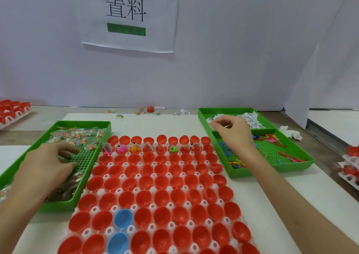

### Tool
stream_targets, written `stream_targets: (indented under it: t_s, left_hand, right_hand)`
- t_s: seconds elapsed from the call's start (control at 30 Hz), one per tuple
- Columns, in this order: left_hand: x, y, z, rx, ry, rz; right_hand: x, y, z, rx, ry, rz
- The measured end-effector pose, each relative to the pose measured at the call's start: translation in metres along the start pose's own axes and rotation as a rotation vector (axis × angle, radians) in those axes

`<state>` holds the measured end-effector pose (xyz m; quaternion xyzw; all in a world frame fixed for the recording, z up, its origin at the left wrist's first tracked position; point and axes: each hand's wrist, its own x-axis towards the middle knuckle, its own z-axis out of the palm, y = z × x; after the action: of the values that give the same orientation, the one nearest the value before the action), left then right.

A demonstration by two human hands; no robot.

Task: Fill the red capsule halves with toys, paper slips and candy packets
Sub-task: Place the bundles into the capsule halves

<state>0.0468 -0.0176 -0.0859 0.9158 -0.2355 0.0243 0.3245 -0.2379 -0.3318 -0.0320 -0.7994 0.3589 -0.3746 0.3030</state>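
Head view, lower left: left hand (48,164) curled over candy packets (77,135), grip impossible to tell. Upper right: right hand (233,135) pinching at paper slips (252,120). Red capsule halves (161,191) at centre (only one far row filled). Could easily lift two stuck slips together, doubling one cup.

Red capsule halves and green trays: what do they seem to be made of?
The red capsule halves look like thin moulded plastic, smooth and slightly glossy: soft highlights sit on their curved insides. The green trays seem to be rigid plastic with a duller finish; a moulded grid floor shows where they are bare.
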Motion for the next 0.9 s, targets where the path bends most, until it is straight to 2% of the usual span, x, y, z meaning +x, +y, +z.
stream_targets:
  t_s: [0.1, 0.27, 0.37, 0.47, 0.53, 0.63, 0.73, 0.9]
  left_hand:
    - [0.011, -0.019, 0.007, -0.029, 0.034, 0.001]
    - [0.022, -0.035, 0.016, -0.138, 0.167, 0.042]
    - [0.03, -0.038, 0.018, -0.159, 0.213, 0.127]
    - [0.041, -0.04, 0.019, -0.191, 0.13, 0.138]
    - [0.047, -0.044, 0.023, -0.199, 0.092, 0.159]
    - [0.056, -0.062, 0.04, -0.169, 0.194, 0.234]
    - [0.071, -0.088, 0.05, -0.228, 0.216, 0.186]
    - [0.078, -0.108, 0.066, -0.276, 0.245, 0.254]
  right_hand:
    - [0.024, 0.017, -0.01, -0.037, 0.06, 0.072]
    - [0.065, 0.04, -0.017, -0.257, 0.019, 0.163]
    - [0.081, 0.048, -0.014, -0.373, -0.125, 0.242]
    - [0.086, 0.051, -0.01, -0.429, -0.238, 0.302]
    - [0.087, 0.054, -0.009, -0.412, -0.215, 0.299]
    - [0.085, 0.055, -0.01, -0.365, -0.192, 0.298]
    - [0.078, 0.048, -0.015, -0.247, -0.087, 0.278]
    - [0.038, 0.044, -0.039, 0.023, 0.015, 0.108]
